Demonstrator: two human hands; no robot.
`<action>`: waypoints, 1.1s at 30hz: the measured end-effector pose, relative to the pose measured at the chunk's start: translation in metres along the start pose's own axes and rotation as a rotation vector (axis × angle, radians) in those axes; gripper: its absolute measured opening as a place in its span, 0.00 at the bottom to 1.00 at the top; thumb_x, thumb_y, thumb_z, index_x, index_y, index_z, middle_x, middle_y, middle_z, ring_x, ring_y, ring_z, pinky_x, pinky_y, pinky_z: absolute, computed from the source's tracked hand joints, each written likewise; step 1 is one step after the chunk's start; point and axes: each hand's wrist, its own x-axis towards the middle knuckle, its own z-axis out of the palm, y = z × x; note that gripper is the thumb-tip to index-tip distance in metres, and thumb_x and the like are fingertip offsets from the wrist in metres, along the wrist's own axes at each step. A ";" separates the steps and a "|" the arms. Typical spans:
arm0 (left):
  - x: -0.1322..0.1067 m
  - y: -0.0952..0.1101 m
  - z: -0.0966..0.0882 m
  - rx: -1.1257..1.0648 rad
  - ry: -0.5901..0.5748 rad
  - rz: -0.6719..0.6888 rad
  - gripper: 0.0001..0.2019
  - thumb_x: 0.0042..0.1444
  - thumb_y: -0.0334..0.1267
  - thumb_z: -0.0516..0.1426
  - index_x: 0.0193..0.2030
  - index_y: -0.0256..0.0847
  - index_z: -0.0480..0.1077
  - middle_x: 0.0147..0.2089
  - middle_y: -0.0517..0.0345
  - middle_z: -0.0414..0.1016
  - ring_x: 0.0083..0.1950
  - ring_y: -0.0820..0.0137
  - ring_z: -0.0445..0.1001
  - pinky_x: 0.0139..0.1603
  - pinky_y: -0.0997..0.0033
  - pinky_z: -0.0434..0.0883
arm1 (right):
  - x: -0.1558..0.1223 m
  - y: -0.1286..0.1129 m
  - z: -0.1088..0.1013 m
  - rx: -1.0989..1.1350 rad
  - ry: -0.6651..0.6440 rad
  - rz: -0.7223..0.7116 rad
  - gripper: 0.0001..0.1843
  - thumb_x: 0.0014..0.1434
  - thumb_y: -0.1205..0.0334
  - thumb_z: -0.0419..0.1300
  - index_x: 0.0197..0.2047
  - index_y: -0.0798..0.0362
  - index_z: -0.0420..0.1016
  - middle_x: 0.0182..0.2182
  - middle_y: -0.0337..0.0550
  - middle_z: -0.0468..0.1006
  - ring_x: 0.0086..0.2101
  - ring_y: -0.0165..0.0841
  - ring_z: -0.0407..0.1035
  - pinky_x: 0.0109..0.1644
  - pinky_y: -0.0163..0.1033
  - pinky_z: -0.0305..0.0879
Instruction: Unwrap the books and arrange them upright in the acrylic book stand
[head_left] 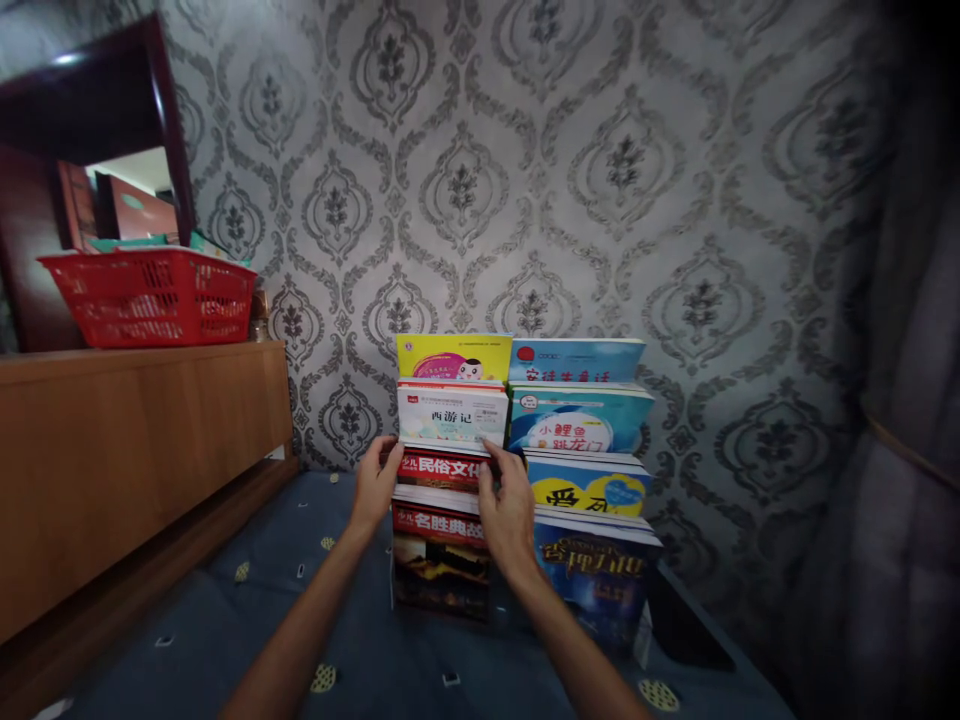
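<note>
Two columns of upright children's books stand in stepped rows in front of me. In the left column, my left hand (pixel 374 487) grips the left edge of a red-covered book (pixel 442 468). My right hand (pixel 511 512) holds the same book at its right edge, its thumb in front and fingertips at the top. Just behind stands a white-covered book (pixel 452 415), and farther back a yellow book (pixel 450 355). A dark red-topped book (pixel 441 560) is in front, partly covered by my right hand. Blue-covered books (pixel 581 420) fill the right column.
The books stand on dark blue patterned fabric (pixel 300 580), close to a patterned wall (pixel 465 200). To the left, a red plastic basket (pixel 150 300) rests on a wooden cabinet (pixel 142 440) near a mirror. A black flat object (pixel 686 620) lies at right, near a curtain (pixel 892 450).
</note>
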 end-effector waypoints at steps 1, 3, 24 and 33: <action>0.002 0.001 0.000 0.003 0.005 0.008 0.18 0.60 0.53 0.56 0.44 0.39 0.72 0.43 0.48 0.79 0.46 0.60 0.77 0.48 0.62 0.73 | 0.003 -0.001 -0.001 0.003 -0.008 -0.005 0.18 0.66 0.62 0.50 0.55 0.51 0.74 0.47 0.52 0.78 0.48 0.44 0.71 0.53 0.53 0.70; 0.007 0.003 0.002 0.010 0.020 0.026 0.17 0.60 0.51 0.56 0.46 0.39 0.71 0.46 0.47 0.79 0.48 0.60 0.77 0.50 0.61 0.72 | 0.009 -0.003 -0.003 0.010 -0.009 -0.012 0.18 0.65 0.62 0.51 0.54 0.52 0.74 0.46 0.52 0.78 0.48 0.44 0.72 0.53 0.53 0.70; 0.059 0.022 0.008 0.135 -0.049 0.167 0.16 0.61 0.50 0.54 0.41 0.39 0.72 0.44 0.49 0.81 0.42 0.61 0.77 0.43 0.64 0.72 | 0.042 -0.016 -0.004 0.038 -0.074 -0.122 0.24 0.64 0.64 0.50 0.63 0.51 0.66 0.55 0.54 0.72 0.55 0.45 0.68 0.60 0.56 0.67; 0.062 0.017 0.006 0.168 -0.042 0.171 0.17 0.61 0.50 0.53 0.44 0.38 0.73 0.45 0.48 0.80 0.44 0.60 0.76 0.48 0.61 0.71 | 0.039 -0.013 -0.004 -0.081 -0.062 -0.204 0.22 0.63 0.65 0.51 0.59 0.53 0.70 0.62 0.58 0.66 0.62 0.47 0.61 0.65 0.61 0.59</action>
